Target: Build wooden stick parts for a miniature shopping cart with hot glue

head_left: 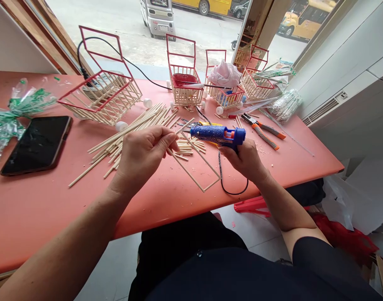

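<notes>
My left hand [147, 150] pinches one end of a thin rectangular frame of wooden sticks [188, 172], held in the air over the front of the table. A blue glue gun [210, 133] lies in my right hand [246, 156], its fingers wrapped round the handle. The gun's nozzle points left and meets, or nearly meets, the stick frame near my left fingertips; whether they touch I cannot tell. Behind my left hand a pile of loose wooden sticks [141, 125] spreads over the table, with shorter cut sticks [189, 146] beneath the gun.
Several small stick carts with red rims, such as one cart [186, 94], line the back of the pink table [166, 205]. Orange-handled pliers [263, 129] lie right, a black phone [37, 144] left. The glue gun's cord [235, 193] loops near the front edge.
</notes>
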`<action>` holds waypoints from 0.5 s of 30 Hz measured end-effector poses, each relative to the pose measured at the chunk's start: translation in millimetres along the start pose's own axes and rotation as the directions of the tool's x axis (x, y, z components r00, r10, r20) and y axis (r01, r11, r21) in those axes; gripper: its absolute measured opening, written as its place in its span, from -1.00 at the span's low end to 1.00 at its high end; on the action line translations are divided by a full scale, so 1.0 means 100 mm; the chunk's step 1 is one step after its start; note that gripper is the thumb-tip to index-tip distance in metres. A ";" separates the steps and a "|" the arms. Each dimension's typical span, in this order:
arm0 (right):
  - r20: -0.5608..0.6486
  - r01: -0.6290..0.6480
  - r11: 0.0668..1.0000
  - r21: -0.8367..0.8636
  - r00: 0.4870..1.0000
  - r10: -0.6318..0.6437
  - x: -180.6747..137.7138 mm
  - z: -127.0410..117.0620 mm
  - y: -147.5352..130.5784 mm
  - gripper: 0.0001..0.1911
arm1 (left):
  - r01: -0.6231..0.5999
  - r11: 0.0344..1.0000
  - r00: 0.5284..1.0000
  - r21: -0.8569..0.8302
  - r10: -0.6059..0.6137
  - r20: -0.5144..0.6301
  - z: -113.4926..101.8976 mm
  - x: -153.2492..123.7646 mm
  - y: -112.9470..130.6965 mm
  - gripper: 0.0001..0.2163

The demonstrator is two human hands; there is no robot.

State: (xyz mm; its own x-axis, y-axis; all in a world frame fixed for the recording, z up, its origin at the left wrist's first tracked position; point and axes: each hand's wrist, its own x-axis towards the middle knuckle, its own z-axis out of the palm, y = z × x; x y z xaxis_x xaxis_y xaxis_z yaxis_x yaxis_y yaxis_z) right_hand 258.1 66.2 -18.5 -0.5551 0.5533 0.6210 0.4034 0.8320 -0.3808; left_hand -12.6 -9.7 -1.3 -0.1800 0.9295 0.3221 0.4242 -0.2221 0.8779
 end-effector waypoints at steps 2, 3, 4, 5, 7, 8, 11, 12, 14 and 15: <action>-0.010 0.008 1.000 0.011 1.000 -0.008 0.00 0.00 0.00 -0.67 | 0.020 0.999 1.000 -0.046 -0.019 0.025 0.00 0.02 -0.01 -0.77; -0.017 0.013 1.000 0.018 1.000 -0.013 0.00 0.00 0.00 -0.68 | 0.028 0.997 0.999 -0.071 -0.025 0.036 0.00 0.02 -0.01 -0.77; -0.022 0.015 1.000 0.023 1.000 -0.015 0.00 0.00 -0.01 -0.69 | 0.035 0.995 0.999 -0.098 -0.031 0.045 0.00 0.03 -0.01 -0.77; -0.024 0.013 1.000 0.024 1.000 -0.012 0.00 -0.01 -0.01 -0.69 | 0.042 0.991 0.998 -0.124 -0.036 0.051 0.00 0.03 0.00 -0.78; -0.018 -0.002 1.000 0.020 1.000 0.002 0.00 -0.01 -0.02 -0.67 | 0.063 0.984 0.997 -0.168 -0.054 0.055 0.01 0.04 0.02 -0.79; -0.012 -0.008 1.000 0.019 1.000 0.009 0.00 -0.01 -0.02 -0.66 | 0.079 0.980 0.996 -0.185 -0.069 0.055 0.02 0.04 0.03 -0.80; -0.001 -0.016 1.000 0.026 1.000 0.016 0.01 -0.02 -0.03 -0.65 | 0.123 0.967 0.992 -0.222 -0.112 0.061 0.03 0.04 0.05 -0.80; -0.001 -0.016 0.999 0.029 1.000 0.016 0.01 -0.02 -0.03 -0.66 | 0.130 0.964 0.991 -0.233 -0.118 0.064 0.03 0.04 0.05 -0.79; 0.000 -0.016 0.999 0.032 1.000 0.016 0.01 -0.02 -0.03 -0.67 | 0.137 0.958 0.990 -0.254 -0.120 0.078 0.04 0.04 0.05 -0.79; 0.002 -0.019 0.999 0.030 1.000 0.019 0.01 -0.02 -0.03 -0.67 | 0.140 0.954 0.989 -0.266 -0.120 0.087 0.04 0.04 0.04 -0.79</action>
State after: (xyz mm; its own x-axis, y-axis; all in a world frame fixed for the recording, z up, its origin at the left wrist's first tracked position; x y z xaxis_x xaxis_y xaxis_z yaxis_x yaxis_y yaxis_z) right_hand 257.9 64.2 -15.8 -0.5492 0.5689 0.6121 0.3914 0.8223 -0.4131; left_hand -8.5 -5.6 2.5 -0.1518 0.9715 0.1819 0.1429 -0.1605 0.9766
